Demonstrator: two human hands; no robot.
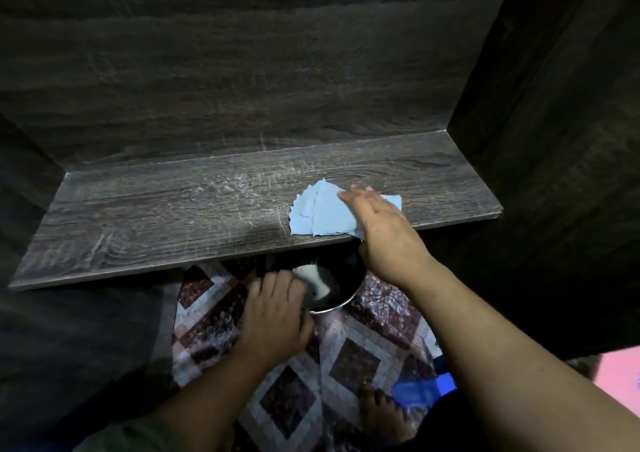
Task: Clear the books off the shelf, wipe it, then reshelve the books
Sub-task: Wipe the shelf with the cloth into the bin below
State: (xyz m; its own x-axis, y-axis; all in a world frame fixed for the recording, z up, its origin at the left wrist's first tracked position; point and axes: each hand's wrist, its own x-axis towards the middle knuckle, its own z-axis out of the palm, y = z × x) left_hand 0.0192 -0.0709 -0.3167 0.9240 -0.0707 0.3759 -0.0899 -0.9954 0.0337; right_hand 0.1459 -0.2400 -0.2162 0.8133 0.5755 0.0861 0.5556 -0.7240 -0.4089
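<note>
R hand (381, 230) presses flat on blue cloth (318, 209) at shelf (173, 216) right front edge, grip apart, fingers straight. L hand (277, 313) grip clamped on rim of dark bowl (341, 278), just below shelf edge

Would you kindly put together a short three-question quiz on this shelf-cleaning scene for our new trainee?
1. True or false: books are standing on the shelf.
2. What lies flat under the right hand? A) a book B) a blue cloth C) a sponge
3. Fill in the blank: the left hand holds the rim of a dark ____ just below the shelf's front edge.

Key
1. False: no book is on it.
2. B: the blue cloth, pressed down by straight fingers.
3. bowl
</note>
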